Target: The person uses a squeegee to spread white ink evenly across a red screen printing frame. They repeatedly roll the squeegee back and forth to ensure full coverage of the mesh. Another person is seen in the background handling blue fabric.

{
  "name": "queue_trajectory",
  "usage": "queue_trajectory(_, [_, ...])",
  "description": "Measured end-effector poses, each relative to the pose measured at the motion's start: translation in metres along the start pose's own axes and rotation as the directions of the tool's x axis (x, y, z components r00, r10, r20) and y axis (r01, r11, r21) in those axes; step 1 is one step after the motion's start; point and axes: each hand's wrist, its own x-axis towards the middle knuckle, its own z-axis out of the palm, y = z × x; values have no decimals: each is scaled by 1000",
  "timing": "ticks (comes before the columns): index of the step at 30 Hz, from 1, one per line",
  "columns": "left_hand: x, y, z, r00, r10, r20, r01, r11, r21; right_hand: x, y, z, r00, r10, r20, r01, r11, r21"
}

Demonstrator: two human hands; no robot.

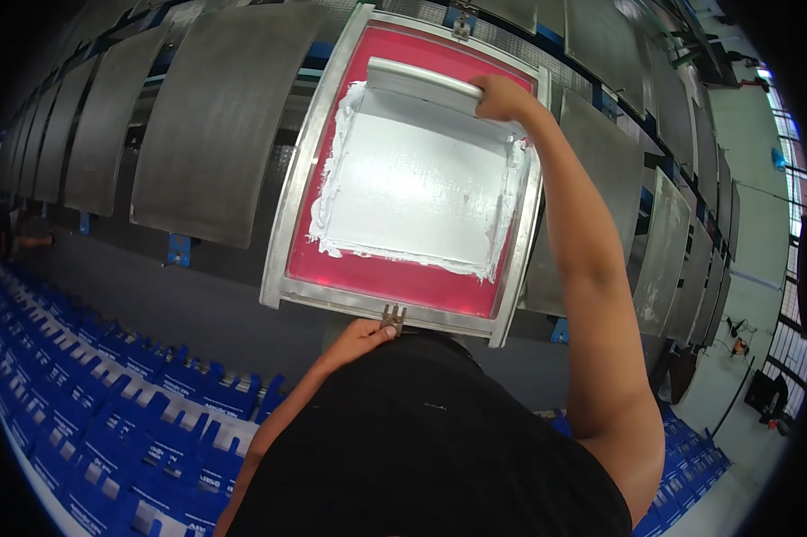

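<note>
A screen printing frame [280,224] with a pale metal rim and pink mesh [332,268] lies in front of me, tilted a little. White ink [421,183] covers a large rectangle of the mesh, with thick ragged ridges round its edges. Across the far part of this ink lies a squeegee [421,79] with a long metallic handle. My right hand [503,98] is wrapped round the squeegee's right end. At the near edge of the frame, my left hand [372,333] is closed on a small pronged metal bracket [392,318], its thumb on top.
Grey flat platens [215,116] stand in rows to the left and right, with blue brackets [179,249] under them. Stacks of blue printed packaging [135,421] fill the lower left, and more blue packaging [690,465] lies at lower right. A pale floor [734,358] runs along the right.
</note>
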Motion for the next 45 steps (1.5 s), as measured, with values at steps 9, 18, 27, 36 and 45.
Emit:
queue_trajectory(9, [-7,-25,-32,989,-69,133,69,998,3,-60,-71,48,983,110,144,-122,989,82])
queue_trajectory(18, [-11,-33,-43,985,-69,160,64,997,31,-253,-193,149,993,-29,-113,36,997,67])
queue_trajectory(27, [-21,-40,-38,978,39,206,-56,995,77,-268,-174,76,889,363,-280,-204,860,468])
queue_trajectory(36, [-33,-45,-59,975,-89,202,75,994,74,-235,-122,63,674,726,-136,-562,623,545])
queue_trajectory(45, [-50,-62,-109,969,-51,243,33,997,77,-166,-139,126,627,765,-147,-708,638,302])
